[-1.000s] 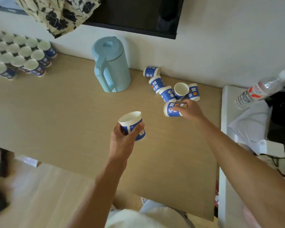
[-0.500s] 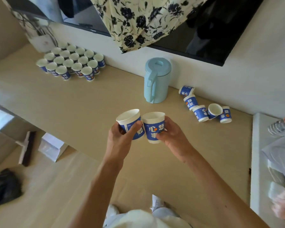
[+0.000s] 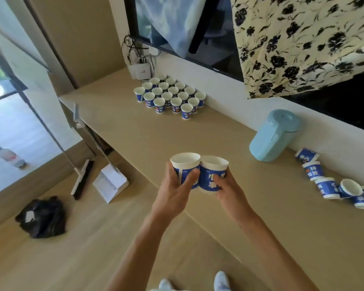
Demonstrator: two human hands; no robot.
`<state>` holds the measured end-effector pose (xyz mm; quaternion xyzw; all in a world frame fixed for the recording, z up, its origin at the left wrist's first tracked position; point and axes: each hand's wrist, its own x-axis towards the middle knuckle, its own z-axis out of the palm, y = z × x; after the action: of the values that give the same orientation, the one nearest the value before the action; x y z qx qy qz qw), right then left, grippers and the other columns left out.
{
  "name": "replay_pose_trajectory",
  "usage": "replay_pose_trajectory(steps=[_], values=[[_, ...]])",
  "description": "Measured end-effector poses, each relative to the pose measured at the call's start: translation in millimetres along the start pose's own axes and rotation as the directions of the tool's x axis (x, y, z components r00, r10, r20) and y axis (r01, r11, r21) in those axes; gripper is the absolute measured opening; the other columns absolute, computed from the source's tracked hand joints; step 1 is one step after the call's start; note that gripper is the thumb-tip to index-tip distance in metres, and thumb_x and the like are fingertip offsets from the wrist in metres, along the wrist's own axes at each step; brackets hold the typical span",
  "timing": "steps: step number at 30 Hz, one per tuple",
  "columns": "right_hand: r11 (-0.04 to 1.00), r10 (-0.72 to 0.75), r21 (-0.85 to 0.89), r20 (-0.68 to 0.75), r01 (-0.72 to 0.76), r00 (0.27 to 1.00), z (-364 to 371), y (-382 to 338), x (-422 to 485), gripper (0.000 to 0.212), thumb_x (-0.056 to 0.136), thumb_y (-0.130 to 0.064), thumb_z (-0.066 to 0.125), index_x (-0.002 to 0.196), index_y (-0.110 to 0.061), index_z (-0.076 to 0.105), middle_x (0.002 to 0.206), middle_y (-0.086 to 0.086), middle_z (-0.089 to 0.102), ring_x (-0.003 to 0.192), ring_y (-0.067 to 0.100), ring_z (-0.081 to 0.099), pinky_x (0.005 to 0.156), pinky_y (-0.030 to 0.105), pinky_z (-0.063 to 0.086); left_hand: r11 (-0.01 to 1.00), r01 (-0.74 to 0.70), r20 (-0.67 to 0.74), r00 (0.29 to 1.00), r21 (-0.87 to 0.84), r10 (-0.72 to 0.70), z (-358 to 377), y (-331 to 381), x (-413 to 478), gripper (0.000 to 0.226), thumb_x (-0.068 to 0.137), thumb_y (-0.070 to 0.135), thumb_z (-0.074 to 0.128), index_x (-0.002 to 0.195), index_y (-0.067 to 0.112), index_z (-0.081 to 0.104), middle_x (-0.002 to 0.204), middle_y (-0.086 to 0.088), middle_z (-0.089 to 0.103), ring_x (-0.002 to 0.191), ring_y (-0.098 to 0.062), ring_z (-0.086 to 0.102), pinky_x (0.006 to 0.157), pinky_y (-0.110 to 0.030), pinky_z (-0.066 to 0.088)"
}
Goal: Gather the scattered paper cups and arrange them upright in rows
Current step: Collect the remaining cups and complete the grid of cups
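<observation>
The left hand [image 3: 174, 192] is gripping the left cup [image 3: 185, 165] and the right hand [image 3: 229, 193] the right cup [image 3: 212, 173], holding both upright and touching over the worktop [image 3: 198, 135], seemingly ready to set straight down by the rows [image 3: 170, 97] at 11 o'clock, while tipped cups [image 3: 328, 187] are lying at 3 o'clock.

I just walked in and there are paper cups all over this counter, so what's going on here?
A person is sorting paper cups. The left hand grips one upright cup and the right hand grips a second cup, side by side above the counter. At the far end, a block of cups already stands upright in rows. To the right, past the light blue jug, five scattered cups are not yet gathered.
</observation>
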<state>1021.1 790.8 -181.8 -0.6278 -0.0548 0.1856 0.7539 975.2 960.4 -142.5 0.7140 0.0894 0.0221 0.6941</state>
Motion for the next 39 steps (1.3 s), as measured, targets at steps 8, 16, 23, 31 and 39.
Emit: replay_pose_trajectory(steps=[8,16,23,31,39], values=[[0.995,-0.032,-0.089,0.014,0.033,0.999,69.7,2.1,51.2,0.061,0.082,-0.042,0.072,0.136,-0.017,0.058,0.130,0.007,0.069,0.120,0.026,0.066,0.094,0.032,0.054,1.000,0.011,-0.042,0.999,0.021,-0.011,-85.8,-3.7,30.1,0.027,0.099,0.031,0.062,0.118,0.020,0.046,0.098,0.017,0.070,0.090,0.004,0.067,0.075,-0.013,0.053],[0.996,-0.085,-0.013,-0.101,0.084,0.991,96.0,29.7,148.9,0.066,0.072,-0.040,0.079,0.131,-0.018,0.060,0.123,0.004,0.071,0.115,0.021,0.067,0.089,0.029,0.055,0.996,0.009,-0.096,0.995,0.087,-0.001,-141.5,-9.8,120.0,0.040,0.083,0.033,0.077,0.114,0.028,0.053,0.097,0.014,0.072,0.089,-0.006,0.071,0.072,-0.019,0.056],[0.996,-0.072,0.035,-0.199,0.081,0.977,114.6,32.3,257.4,0.062,0.066,-0.040,0.081,0.123,-0.023,0.061,0.112,-0.010,0.073,0.104,0.006,0.069,0.079,0.017,0.054,0.962,0.032,-0.073,0.997,0.273,-0.013,-195.9,4.2,223.7,0.059,0.062,0.034,0.087,0.113,0.037,0.059,0.101,0.018,0.072,0.091,-0.002,0.069,0.071,-0.017,0.056],[0.997,-0.065,0.005,-0.397,0.073,0.916,128.3,26.9,336.8,0.060,0.068,-0.035,0.085,0.122,-0.027,0.059,0.114,-0.014,0.072,0.107,0.005,0.069,0.080,0.018,0.055,0.964,0.045,-0.028,0.999,0.263,-0.039,-224.1,-5.5,322.2,0.061,0.054,0.036,0.090,0.105,0.044,0.058,0.101,0.019,0.072,0.090,-0.001,0.070,0.079,-0.024,0.053],[1.000,0.007,-0.004,-0.626,-0.012,0.780,143.0,70.6,381.8,0.060,0.068,-0.023,0.087,0.120,-0.026,0.057,0.120,-0.003,0.068,0.112,0.015,0.068,0.081,0.026,0.058,0.963,0.074,0.082,0.992,0.259,-0.098,-254.5,-46.3,403.3,0.064,0.055,0.033,0.091,0.108,0.042,0.056,0.104,0.020,0.069,0.091,-0.003,0.069,0.080,-0.032,0.058]])
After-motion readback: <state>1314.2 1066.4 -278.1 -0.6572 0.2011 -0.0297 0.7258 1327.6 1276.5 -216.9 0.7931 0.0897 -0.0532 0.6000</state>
